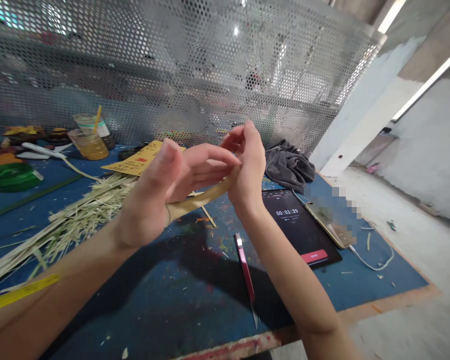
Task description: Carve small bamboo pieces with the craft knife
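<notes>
Both my hands are raised above the blue work mat (165, 295), holding one pale straw-coloured strip (204, 196) between them. My left hand (161, 195) has its fingers laid along the strip, pressing it against the palm. My right hand (247, 165) is curled over the strip's far end, fingers bent and pinched. A pink-handled craft knife (246, 272) lies on the mat just below my right wrist. A heap of thin pale straw strips (71, 220) lies to the left of my left hand.
A tablet (300, 227) showing a timer and a phone (328, 222) with a white cable lie at the right. A grey cloth (288, 165), a yellow card (138, 160), plastic cups (88, 142), green rolls (9, 176) and a perforated metal screen (195, 65) stand behind. A yellow tape measure (18, 294) lies at the left.
</notes>
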`<state>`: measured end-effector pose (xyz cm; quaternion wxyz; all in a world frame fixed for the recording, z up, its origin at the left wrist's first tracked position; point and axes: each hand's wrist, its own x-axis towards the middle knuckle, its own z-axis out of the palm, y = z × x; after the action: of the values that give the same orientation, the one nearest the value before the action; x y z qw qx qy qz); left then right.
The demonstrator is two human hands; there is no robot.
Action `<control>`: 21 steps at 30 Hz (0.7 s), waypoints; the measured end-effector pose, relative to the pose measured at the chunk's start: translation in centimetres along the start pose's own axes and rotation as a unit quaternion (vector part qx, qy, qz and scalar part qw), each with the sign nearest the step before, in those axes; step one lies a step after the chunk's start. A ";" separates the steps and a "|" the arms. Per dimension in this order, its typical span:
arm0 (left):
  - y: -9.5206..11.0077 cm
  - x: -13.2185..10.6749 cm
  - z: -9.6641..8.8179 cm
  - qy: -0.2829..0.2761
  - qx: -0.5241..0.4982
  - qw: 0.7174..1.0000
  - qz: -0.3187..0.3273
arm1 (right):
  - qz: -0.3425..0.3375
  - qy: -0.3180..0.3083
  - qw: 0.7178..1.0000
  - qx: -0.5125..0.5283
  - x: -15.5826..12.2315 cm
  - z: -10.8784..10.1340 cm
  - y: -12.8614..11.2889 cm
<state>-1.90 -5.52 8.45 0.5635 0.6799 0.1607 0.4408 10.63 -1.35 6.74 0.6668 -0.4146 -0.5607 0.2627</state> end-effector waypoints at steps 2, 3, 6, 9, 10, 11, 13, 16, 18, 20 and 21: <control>-0.1 -0.1 0.0 0.001 0.021 1.000 0.009 | -0.006 0.051 0.998 0.023 0.0 0.2 0.2; -0.1 -0.2 0.0 0.003 0.028 1.000 0.013 | -0.005 0.073 0.997 0.033 0.0 0.3 0.2; -0.1 -0.1 -0.1 0.012 0.038 0.999 0.015 | 0.001 0.118 0.991 0.059 -0.2 0.5 -0.1; -0.2 -0.1 0.0 0.019 0.026 0.999 0.004 | 0.009 0.148 0.985 0.087 -0.2 0.4 -0.4; -0.2 0.0 0.0 0.025 0.022 0.999 0.001 | 0.010 0.150 0.984 0.091 -0.1 0.3 -0.4; -0.2 0.0 0.0 0.033 0.019 0.999 0.000 | 0.010 0.152 0.984 0.091 0.0 0.1 -0.4; -0.1 0.1 0.0 0.046 0.011 0.999 -0.002 | 0.001 0.158 0.984 0.079 0.2 -0.2 -0.4; 0.1 0.5 -0.5 0.062 -0.001 0.998 0.001 | -0.034 0.168 0.984 0.051 0.3 -0.3 -0.5; 0.4 0.8 -1.1 0.078 -0.004 0.997 0.010 | -0.057 0.137 0.988 0.036 -0.1 0.0 -0.7; 0.6 1.1 -1.9 0.101 -0.011 0.995 0.024 | -0.082 0.059 0.995 0.024 -0.8 0.7 -0.9; 0.7 1.3 -2.3 0.114 -0.017 0.993 0.029 | -0.097 0.009 0.995 0.016 -1.2 1.1 -1.0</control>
<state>-3.16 -3.41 9.59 0.5399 0.6200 0.1961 0.5345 9.21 -2.53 6.97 0.7004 -0.3502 -0.5881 0.2023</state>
